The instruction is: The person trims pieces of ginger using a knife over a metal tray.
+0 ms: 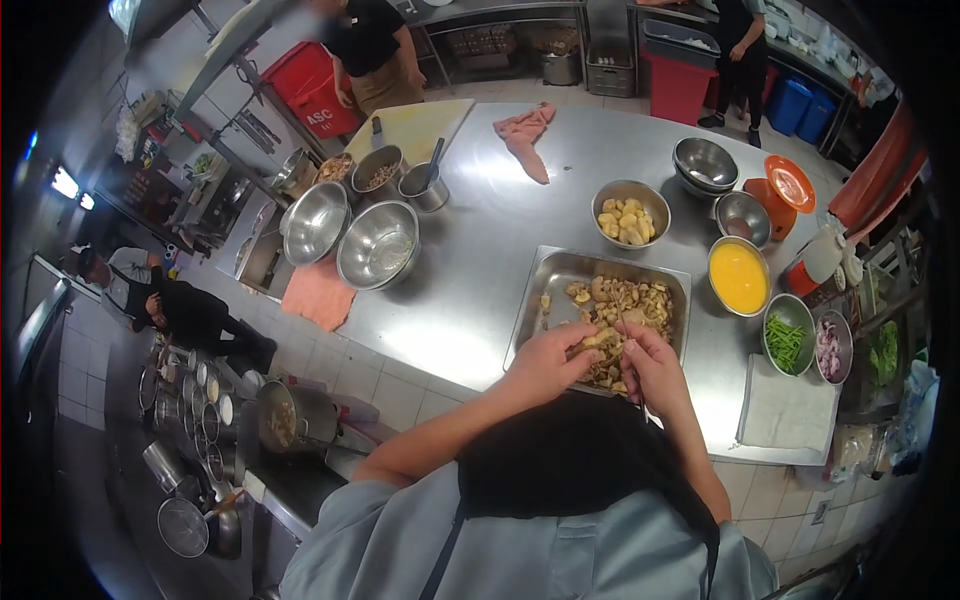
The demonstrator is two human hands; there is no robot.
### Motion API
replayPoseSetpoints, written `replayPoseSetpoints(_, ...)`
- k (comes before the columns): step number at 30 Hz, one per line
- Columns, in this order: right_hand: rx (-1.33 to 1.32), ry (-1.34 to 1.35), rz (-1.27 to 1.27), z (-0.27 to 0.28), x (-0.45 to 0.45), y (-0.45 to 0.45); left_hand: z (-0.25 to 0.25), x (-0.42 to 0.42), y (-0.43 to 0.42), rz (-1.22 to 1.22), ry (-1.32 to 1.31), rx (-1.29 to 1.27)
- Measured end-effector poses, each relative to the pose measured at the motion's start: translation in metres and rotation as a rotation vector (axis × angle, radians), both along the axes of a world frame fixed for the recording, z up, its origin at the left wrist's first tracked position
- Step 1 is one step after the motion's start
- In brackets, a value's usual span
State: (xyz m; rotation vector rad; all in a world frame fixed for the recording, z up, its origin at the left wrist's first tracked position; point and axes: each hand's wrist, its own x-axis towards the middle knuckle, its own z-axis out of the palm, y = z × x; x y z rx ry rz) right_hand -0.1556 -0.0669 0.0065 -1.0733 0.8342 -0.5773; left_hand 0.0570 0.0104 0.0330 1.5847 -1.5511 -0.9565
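Observation:
Over a steel tray (532, 310), my left hand (548, 362) is closed around a yellowish, brown-skinned piece (600, 343) that looks like a potato. My right hand (655, 372) is closed beside it, fingertips at the piece. A thin dark tool (643, 408) sticks out below the right hand; its kind is mostly hidden, though it looks like a small knife. Brown and yellow peelings (640, 300) lie heaped in the tray under both hands. Just beyond the tray stands a steel bowl (604, 232) holding peeled yellow pieces (628, 222).
To the right are a bowl of yellow liquid (739, 277), chopped greens (785, 342), sliced purplish pieces (828, 350), a folded cloth (787, 408) and an orange scale (785, 190). Steel bowls (378, 245) and a pink cloth (317, 296) sit left. Other people (190, 310) stand around the table.

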Motion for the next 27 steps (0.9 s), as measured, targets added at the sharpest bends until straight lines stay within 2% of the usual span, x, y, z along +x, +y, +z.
replayPoseSetpoints(5,0.000,0.023,-0.001,0.009,-0.008,-0.003,0.000,-0.007,-0.001,-0.003,-0.093,-0.068)
replayPoseSetpoints(8,-0.006,0.026,-0.014,0.006,-0.005,-0.005,0.000,-0.008,-0.004,0.022,-0.136,0.010)
replayPoseSetpoints(10,-0.024,0.019,-0.036,0.002,-0.009,-0.006,-0.005,-0.009,-0.008,0.019,-0.190,-0.104)
replayPoseSetpoints(13,-0.135,0.004,-0.040,-0.001,-0.005,-0.012,-0.004,-0.012,-0.012,0.042,-0.264,-0.128)
replayPoseSetpoints(14,-0.077,-0.012,-0.043,-0.004,-0.004,-0.013,-0.007,-0.012,-0.014,0.035,-0.270,-0.191)
replayPoseSetpoints(16,-0.345,0.060,-0.013,-0.006,0.000,-0.012,-0.001,-0.016,-0.014,0.063,-0.295,-0.202)
replayPoseSetpoints(19,-0.486,0.092,0.000,-0.008,0.003,-0.007,0.002,-0.016,-0.015,0.053,-0.345,-0.186)
replayPoseSetpoints(27,-0.529,0.193,0.038,0.001,0.003,-0.002,-0.004,-0.014,-0.020,0.065,-0.502,-0.340)
